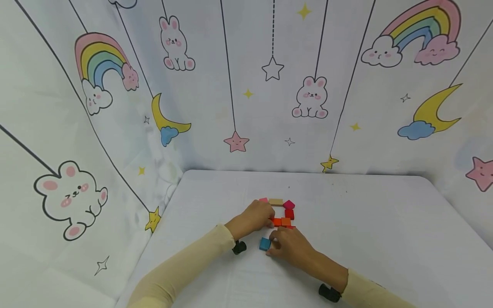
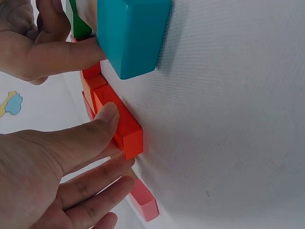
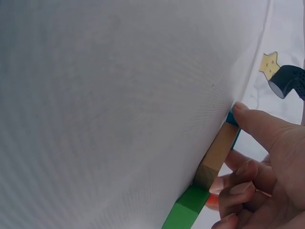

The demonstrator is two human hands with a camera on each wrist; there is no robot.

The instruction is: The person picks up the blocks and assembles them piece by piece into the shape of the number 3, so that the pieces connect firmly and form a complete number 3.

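My left hand (image 1: 256,218) is at the left end of a row of orange and red blocks. In the left wrist view its thumb lies on a long orange-red block (image 2: 125,128), with fingers at the far side, pinching it. My right hand (image 1: 294,248) is nearer the front, holding a blue block (image 1: 265,244) between thumb and index finger. In the right wrist view a wooden block (image 3: 217,150) adjoins the blue one, followed by a green block (image 3: 188,208). My right hand hides both from the head view.
Behind the hands stand a pink block (image 1: 263,199), a wooden block (image 1: 275,202), a dark pink pentagonal block (image 1: 289,205) and a red block (image 1: 289,214). They sit on a white-covered table (image 1: 366,222). A patterned cloth (image 1: 208,94) hangs behind it. Each wrist carries a black camera.
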